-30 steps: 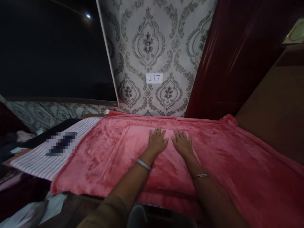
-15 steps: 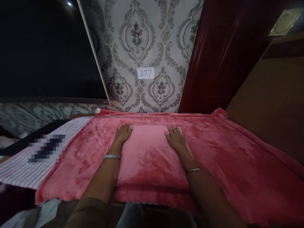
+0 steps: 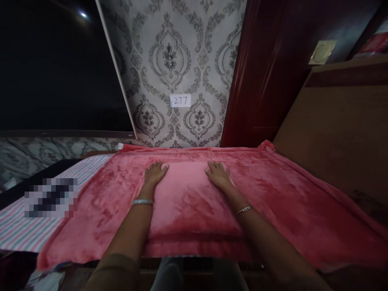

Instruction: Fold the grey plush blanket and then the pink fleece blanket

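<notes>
A fluffy pink-red blanket (image 3: 281, 202) lies spread over a flat surface in front of me. A smaller folded panel of the same fabric (image 3: 188, 198) sits on top in the middle. My left hand (image 3: 155, 173) presses flat on the panel's far left corner, fingers spread. My right hand (image 3: 217, 174) lies flat on its far right corner. Each wrist carries a thin bangle. Neither hand grips anything.
A striped pink and white cloth (image 3: 27, 226) lies under the blanket at the left. Behind stands a patterned grey wall with a paper label "277" (image 3: 180, 100), a dark screen (image 3: 54, 68) at the left and dark red wooden furniture (image 3: 273, 72) at the right.
My hands started side by side at the panel's middle and slid apart toward its far corners. The view shifted slightly right and down.
</notes>
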Demonstrator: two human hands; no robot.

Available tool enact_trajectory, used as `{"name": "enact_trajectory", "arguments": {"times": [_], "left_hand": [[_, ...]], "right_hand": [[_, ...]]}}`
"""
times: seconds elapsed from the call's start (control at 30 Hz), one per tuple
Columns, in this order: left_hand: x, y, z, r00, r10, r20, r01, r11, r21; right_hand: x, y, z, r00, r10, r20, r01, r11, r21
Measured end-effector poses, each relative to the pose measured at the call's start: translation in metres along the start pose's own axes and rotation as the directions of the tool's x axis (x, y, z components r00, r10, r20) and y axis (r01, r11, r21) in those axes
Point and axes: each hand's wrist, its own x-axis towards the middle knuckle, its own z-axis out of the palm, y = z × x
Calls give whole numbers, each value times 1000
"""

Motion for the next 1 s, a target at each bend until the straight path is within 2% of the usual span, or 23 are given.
{"name": "enact_trajectory", "arguments": {"times": [0.07,0.1,0.2,0.23,0.27,0.33,0.43,0.5,0.57,0.63,0.83,1.0], "left_hand": [[1,0,1,1000,7,-10,-7,1000,-1],[2,0,1,1000,11,-15,-11,1000,0],[3,-1,3,999,14,-34,-13,1000,16],[4,-1,4,999,12,-38,-11,1000,25],[5,-2,4,999,11,-40,-9,999,32],[6,-3,6,999,13,-39,-11,999,40],[8,-5,7,999,18,-32,-17,999,31],[10,-6,7,1000,16,-23,-15,1000,20],[10,-6,7,1000,14,-19,-14,1000,4],[11,-5,6,1000,14,-21,-14,1000,-12],[8,4,5,999,-34,-43,34,999,-1],[5,7,-1,999,-25,25,25,1000,15]], "right_hand": [[-9,-22,-3,989,-148,9,148,989,-12],[-13,-35,-2,966,-259,20,259,966,-8],[-20,-66,11,841,-538,65,538,843,24],[-18,-69,15,812,-579,71,579,815,26],[-13,-68,18,805,-588,71,589,808,18],[2,-53,20,848,-527,56,528,849,-14],[26,-9,17,964,-262,38,264,963,-48],[35,20,15,996,-89,8,89,995,-40],[39,40,17,999,24,-30,-24,1000,-3],[39,49,21,996,78,-51,-76,996,42],[36,44,22,994,108,-34,-105,992,70],[31,46,10,989,144,33,-146,987,72]]}}
